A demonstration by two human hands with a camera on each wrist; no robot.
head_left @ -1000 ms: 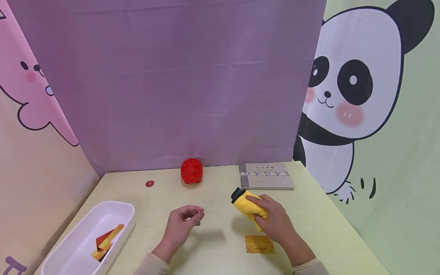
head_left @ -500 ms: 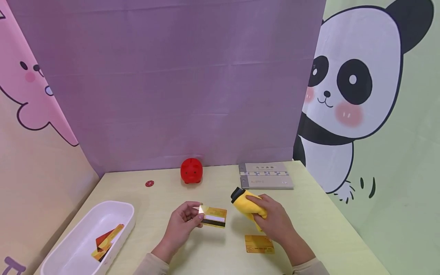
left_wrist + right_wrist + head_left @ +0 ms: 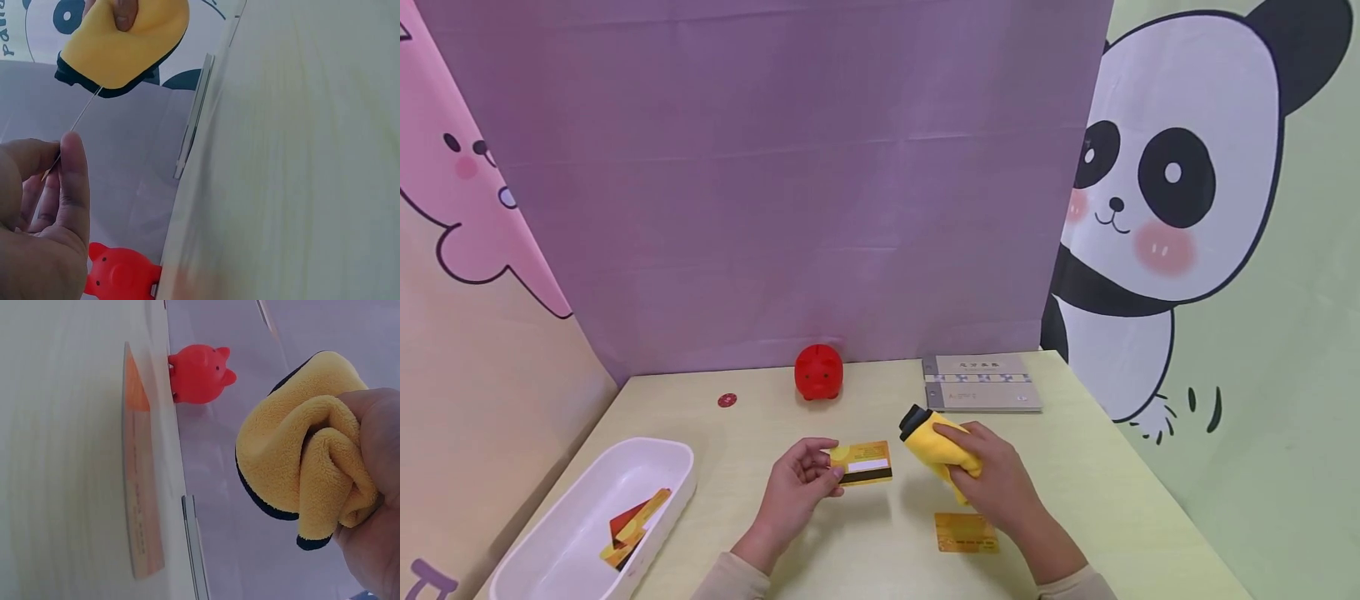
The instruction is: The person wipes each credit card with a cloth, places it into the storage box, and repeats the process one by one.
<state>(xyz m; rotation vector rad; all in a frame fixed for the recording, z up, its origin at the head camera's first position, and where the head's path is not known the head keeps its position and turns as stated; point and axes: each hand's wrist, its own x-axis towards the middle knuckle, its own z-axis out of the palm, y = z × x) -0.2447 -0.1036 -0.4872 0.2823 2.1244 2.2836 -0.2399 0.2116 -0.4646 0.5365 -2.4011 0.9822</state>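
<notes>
My left hand (image 3: pixel 797 492) pinches a gold bank card (image 3: pixel 868 452) by its left end between thumb and fingers. The card's black stripe and white strip face the head camera; in the left wrist view it appears edge-on. My right hand (image 3: pixel 996 471) grips a crumpled yellow cloth (image 3: pixel 294 450) with dark edging. In the head view the cloth hangs just right of the held card, with a small gap between them. A second gold card (image 3: pixel 962 537) lies on the table below my right hand, its upper right corner partly covered by it.
A white tray (image 3: pixel 542 537) at the left holds several cards (image 3: pixel 634 529). Along the table's back stand a red piggy bank (image 3: pixel 818 372) and a grey booklet (image 3: pixel 981 396). A small round red piece (image 3: pixel 727 400) lies at the back left. A purple curtain (image 3: pixel 790 183) hangs behind the table.
The held card was edge-on and hardly visible a second ago; its striped face now shows to the head camera. The right hand and cloth have barely moved.
</notes>
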